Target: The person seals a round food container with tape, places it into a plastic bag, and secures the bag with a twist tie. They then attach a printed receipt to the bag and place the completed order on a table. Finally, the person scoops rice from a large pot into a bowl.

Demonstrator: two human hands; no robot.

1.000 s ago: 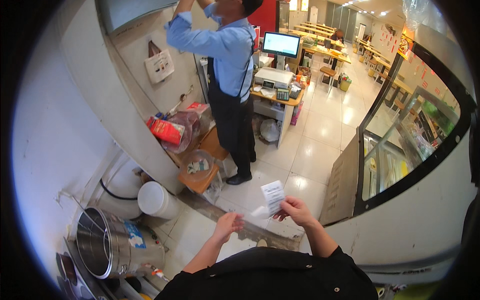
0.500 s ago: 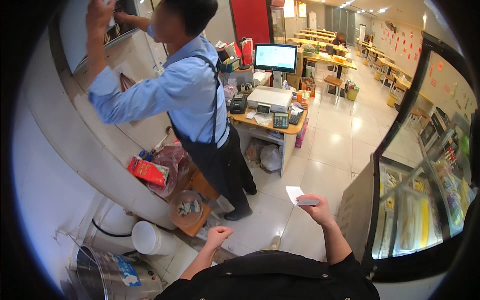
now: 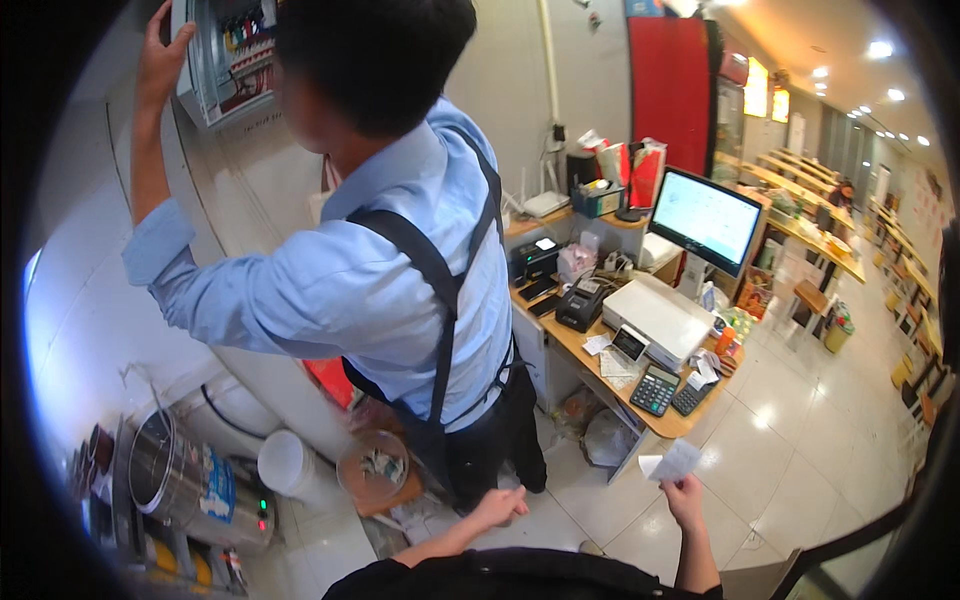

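My right hand point(image 3: 685, 503) is closed on a small white slip of paper point(image 3: 672, 463), pinched between thumb and fingers and held up in front of the counter. My left hand point(image 3: 498, 508) is held low in front of me with its fingers curled together, and I see nothing in it. Close ahead on the left stands a person in a blue shirt point(image 3: 350, 270) and dark apron, back partly turned to me. One raised hand of that person point(image 3: 165, 55) touches an opened electrical box point(image 3: 235, 60) on the wall; the other hand is hidden.
A wooden counter point(image 3: 660, 420) carries a monitor point(image 3: 703, 220), a white printer point(image 3: 658, 322) and a calculator point(image 3: 655, 389). At lower left stand a steel cooking drum point(image 3: 190, 480), a white bucket point(image 3: 290, 463) and a clear tub point(image 3: 372, 465). Tables point(image 3: 820, 250) line the room beyond.
The view has swung and moved closer to the person and counter. The slip has come up in my right hand, and the electrical box's inside now shows more fully.
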